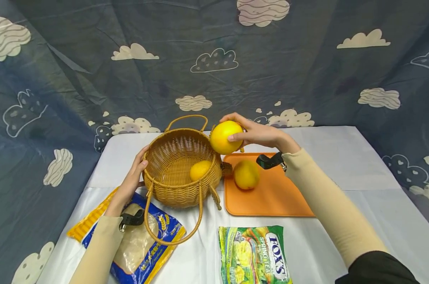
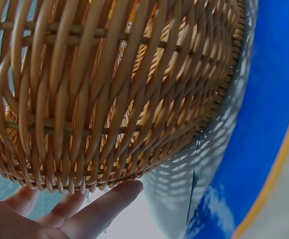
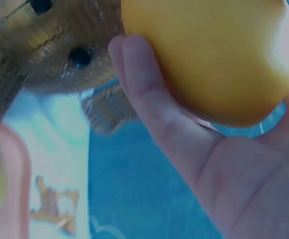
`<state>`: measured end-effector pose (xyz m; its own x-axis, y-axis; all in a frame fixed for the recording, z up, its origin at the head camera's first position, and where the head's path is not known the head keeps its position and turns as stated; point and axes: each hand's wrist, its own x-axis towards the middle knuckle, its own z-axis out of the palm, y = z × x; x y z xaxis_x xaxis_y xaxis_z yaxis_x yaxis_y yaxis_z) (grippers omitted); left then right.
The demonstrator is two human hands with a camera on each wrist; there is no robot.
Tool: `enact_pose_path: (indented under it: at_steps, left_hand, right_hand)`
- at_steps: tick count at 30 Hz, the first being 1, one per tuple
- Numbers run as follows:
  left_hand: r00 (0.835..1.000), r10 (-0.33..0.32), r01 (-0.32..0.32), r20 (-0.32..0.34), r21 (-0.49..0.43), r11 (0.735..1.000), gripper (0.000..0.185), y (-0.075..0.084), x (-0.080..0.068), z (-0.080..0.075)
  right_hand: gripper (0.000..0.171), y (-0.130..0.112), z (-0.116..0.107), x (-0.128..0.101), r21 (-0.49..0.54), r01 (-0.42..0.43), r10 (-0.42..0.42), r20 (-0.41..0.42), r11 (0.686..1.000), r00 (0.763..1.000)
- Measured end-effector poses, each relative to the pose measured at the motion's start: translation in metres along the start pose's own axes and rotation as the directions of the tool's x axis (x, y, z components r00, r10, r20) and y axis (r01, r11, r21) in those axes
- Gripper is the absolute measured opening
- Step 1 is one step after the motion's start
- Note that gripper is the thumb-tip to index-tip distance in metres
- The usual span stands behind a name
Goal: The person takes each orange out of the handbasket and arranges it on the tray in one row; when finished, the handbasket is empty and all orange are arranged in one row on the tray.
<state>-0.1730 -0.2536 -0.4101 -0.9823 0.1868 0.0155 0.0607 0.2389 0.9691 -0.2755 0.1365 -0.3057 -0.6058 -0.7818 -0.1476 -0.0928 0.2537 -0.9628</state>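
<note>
The right hand (image 1: 252,133) is grasping a yellow fruit (image 1: 222,137) between thumb and fingers at the right rim of the wicker basket (image 1: 180,196), while the left hand (image 1: 131,178) is gripping the basket's left rim. A second fruit (image 1: 199,170) is lying inside the basket, toward its right wall; a third (image 1: 246,175) is sitting on the orange tray (image 1: 278,199), just right of the basket. A blue bag (image 1: 137,245) is lying at the basket's front left, a green packet (image 1: 253,255) at its front right.
</note>
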Motion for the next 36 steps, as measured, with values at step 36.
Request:
enact_pose_path:
  at_steps: [36]
  left_hand:
    - [1.000,0.000,0.000,0.001,0.013,1.000,0.055,0.003,-0.002,0.001]
  right_hand:
    - [0.070,0.123,0.020,-0.099,-0.150,-0.281,0.183,-0.466,0.948,0.865]
